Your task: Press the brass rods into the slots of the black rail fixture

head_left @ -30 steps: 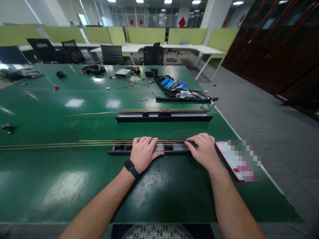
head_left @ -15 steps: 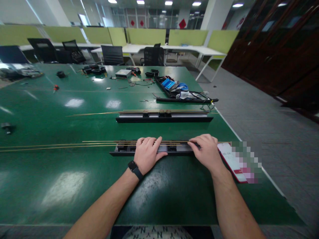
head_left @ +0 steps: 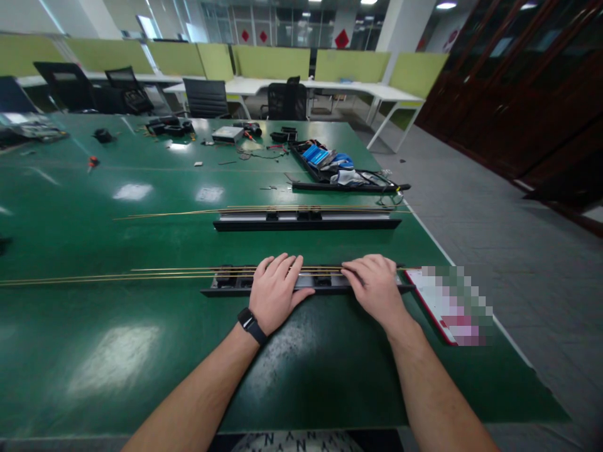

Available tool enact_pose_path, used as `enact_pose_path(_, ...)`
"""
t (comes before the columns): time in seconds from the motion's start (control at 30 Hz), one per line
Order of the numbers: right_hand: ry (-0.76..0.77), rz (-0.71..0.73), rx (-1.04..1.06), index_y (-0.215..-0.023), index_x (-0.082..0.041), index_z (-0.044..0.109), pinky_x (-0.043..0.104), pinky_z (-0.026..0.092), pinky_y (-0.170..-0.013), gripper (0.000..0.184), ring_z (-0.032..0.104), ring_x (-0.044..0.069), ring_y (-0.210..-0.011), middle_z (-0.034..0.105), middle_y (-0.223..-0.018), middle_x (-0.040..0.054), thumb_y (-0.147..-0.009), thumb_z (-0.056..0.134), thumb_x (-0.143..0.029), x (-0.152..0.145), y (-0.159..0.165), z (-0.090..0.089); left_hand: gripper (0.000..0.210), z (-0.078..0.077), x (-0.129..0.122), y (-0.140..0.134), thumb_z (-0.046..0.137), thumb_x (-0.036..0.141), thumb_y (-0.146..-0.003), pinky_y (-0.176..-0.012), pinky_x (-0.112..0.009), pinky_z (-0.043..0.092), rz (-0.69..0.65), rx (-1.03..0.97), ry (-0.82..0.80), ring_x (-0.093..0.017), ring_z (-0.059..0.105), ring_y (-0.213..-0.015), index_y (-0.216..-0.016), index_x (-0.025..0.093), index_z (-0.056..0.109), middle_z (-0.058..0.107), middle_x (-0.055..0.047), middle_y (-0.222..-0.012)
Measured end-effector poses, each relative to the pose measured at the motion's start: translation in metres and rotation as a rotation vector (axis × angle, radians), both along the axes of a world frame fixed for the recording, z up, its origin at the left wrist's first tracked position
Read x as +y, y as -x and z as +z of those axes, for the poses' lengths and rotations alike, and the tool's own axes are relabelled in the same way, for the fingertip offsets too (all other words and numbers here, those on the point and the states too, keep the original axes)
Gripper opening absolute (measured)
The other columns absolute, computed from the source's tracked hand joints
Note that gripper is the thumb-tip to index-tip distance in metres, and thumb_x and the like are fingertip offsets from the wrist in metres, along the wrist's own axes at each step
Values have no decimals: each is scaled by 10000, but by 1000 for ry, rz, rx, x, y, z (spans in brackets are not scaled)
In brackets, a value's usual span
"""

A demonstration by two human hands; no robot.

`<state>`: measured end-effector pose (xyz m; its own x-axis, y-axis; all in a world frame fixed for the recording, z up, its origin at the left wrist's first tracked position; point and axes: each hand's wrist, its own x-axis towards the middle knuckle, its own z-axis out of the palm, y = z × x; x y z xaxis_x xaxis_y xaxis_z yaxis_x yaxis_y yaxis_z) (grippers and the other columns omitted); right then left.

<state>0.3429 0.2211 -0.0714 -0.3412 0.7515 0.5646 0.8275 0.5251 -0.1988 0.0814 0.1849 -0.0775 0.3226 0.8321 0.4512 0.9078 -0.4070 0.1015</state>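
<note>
Long thin brass-coloured rods (head_left: 169, 274) lie along a black and grey metal rail (head_left: 325, 282) in front of me, reaching far out to the left. Across the rail's middle rests my left hand (head_left: 276, 289), palm down over the rods, fingers stretched out and thumb apart. My right hand (head_left: 374, 285) is over the rail's right part, its thumb and fingertips pinching a brass rod. Dark blocks (head_left: 226, 276) sit inside the rail at its left end. The hands cover parts of the rods and rail.
A second rail (head_left: 306, 224) with rods on it lies farther back on the green table (head_left: 164, 358). Beyond it is a black tray (head_left: 306, 164) with blue and white items. A red-edged phone (head_left: 428, 301) lies right of my right hand. Small parts and tools are scattered at the back.
My right hand has moved left along the rail, and the rod it pinches has slid left, its left end sticking out farther. My left hand stays on the rail. The view has shifted slightly.
</note>
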Motion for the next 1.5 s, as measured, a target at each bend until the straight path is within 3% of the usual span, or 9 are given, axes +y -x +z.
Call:
enact_pose_path(0.23,27,-68,11,-899,-255,730,429,326,-919,138,595,239,-988,768,-927,23,-963,636,-333,4,-10,0,655,1,0,1,567,617,-962,-1172,-499,357,-9,-11,8,-319,556,-1370,-1466,200,551,650,-131,-1427)
enact_pose_path(0.47,19,-37,13,-998,-245,725,429,330,-945,126,601,239,-1018,774,-982,31,-974,628,-323,0,3,-1,671,-1,0,1,560,618,-964,-1185,-495,347,-9,-10,8,-315,541,-1386,-1470,178,546,637,-131,-1445)
enact_pose_path(0.63,2,-87,40,-901,-243,721,427,339,-921,101,601,249,-986,756,-906,32,-941,660,-312,3,-9,-1,674,-3,0,2,552,628,-964,-1188,-490,348,-10,-15,2,-310,540,-1386,-1470,183,547,633,-127,-1450)
enact_pose_path(0.87,5,-26,6,-961,-252,724,429,322,-952,134,596,237,-1014,769,-960,24,-986,596,-286,0,9,-3,645,-3,-1,2,558,611,-968,-1183,-498,355,-12,-16,4,-312,538,-1389,-1468,203,557,635,-126,-1447)
enact_pose_path(1.17,-5,-96,28,-899,-255,725,439,315,-945,116,586,245,-1000,766,-927,23,-953,635,-302,3,-6,-2,634,-4,-1,3,562,607,-967,-1178,-504,359,-17,-29,10,-324,540,-1391,-1475,228,554,636,-125,-1447)
enact_pose_path(1.37,0,-44,18,-960,-256,733,427,325,-941,144,591,230,-994,775,-956,16,-986,602,-310,0,6,-3,628,-4,-1,2,552,599,-977,-1180,-498,353,-17,-25,6,-316,542,-1388,-1471,212,558,638,-124,-1446)
enact_pose_path(1.5,-6,-94,38,-981,-249,726,438,329,-952,112,585,254,-1020,769,-965,37,-937,644,-311,0,-2,-2,642,-5,-1,3,560,608,-969,-1177,-505,359,-16,-25,3,-318,544,-1384,-1470,207,560,638,-126,-1446)
